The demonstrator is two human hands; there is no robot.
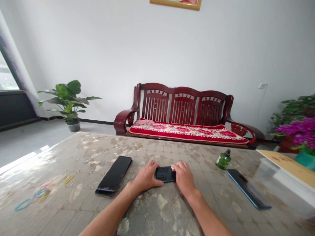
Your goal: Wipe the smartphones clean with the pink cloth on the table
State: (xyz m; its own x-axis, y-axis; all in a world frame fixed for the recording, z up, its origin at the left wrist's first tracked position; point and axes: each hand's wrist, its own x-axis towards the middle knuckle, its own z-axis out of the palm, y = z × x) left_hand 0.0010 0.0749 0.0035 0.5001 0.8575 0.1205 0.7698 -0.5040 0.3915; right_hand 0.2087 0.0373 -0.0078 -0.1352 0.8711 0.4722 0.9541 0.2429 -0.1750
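Observation:
A dark smartphone (166,171) lies crosswise on the table in front of me, back side up, with its camera block near the lower left. My left hand (147,175) grips its left end between thumb and fingers. At the other end, my right hand (183,177) has its fingers curled over the phone's right edge. A small pale spot shows at the right fingertips; what it is I cannot make out. Left of my left hand is a larger black phone (115,173), screen up. A blue-edged phone (247,188) rests at the right.
A green bottle (223,160) with a dark cap stands near the blue-edged phone. Colored rubber bands (40,194) lie at the left. At the right edge sits a clear plastic box (278,183) with a tan board (290,165) on top. A wooden bench (183,108) stands beyond the table (152,213).

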